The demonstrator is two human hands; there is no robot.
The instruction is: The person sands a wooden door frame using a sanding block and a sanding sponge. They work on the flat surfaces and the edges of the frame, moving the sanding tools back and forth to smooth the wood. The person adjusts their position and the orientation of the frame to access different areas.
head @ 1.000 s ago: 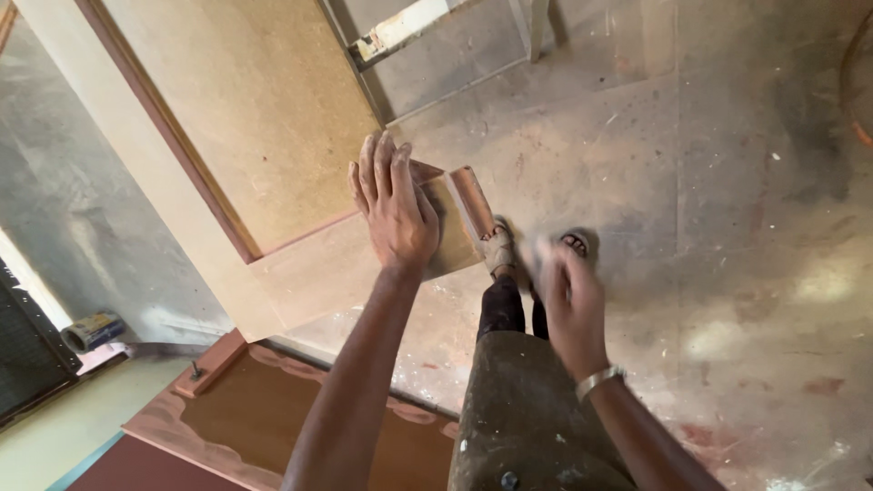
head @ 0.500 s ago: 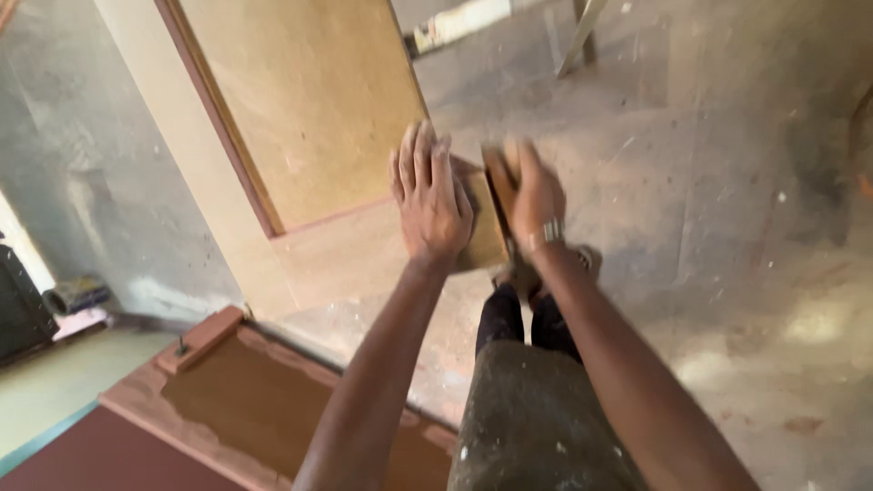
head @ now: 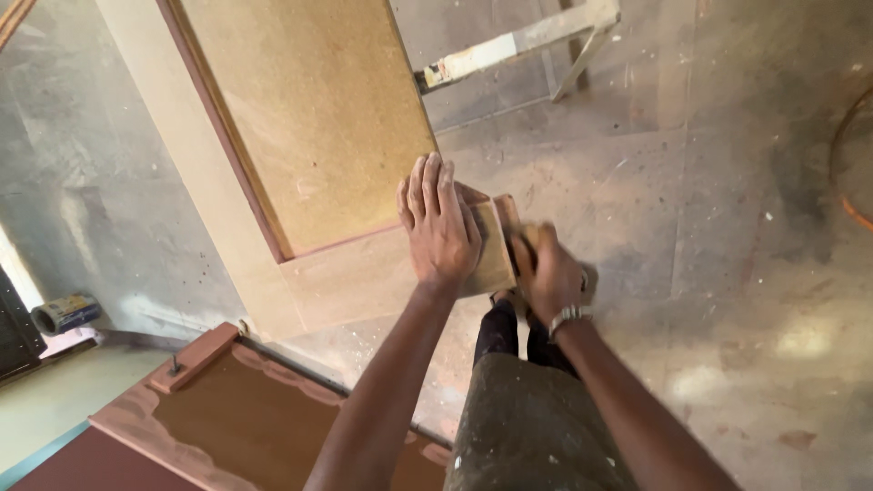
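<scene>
A pale wooden door [head: 355,286] with a tan inset panel [head: 309,164] stands tilted in front of me over a dusty floor. My left hand [head: 441,227] lies flat on the door's near corner with the fingers straight and pointing away. My right hand [head: 550,273], with a metal band on its wrist [head: 566,315], is blurred. It is curled against the door's right edge [head: 506,227] over a small tan piece [head: 532,238] that I cannot make out. My dark trousers [head: 536,427] show below.
A reddish-brown door [head: 236,418] lies flat at the lower left with a small wooden block [head: 195,356] on it. A can [head: 64,314] lies on its side by the left wall. A wooden trestle [head: 509,50] stands at the top, and an orange cable [head: 841,155] curves at the right.
My right hand came from my leg up to the door's edge and has since slid down along it. My left hand stayed flat on the corner. The view has shifted a little.
</scene>
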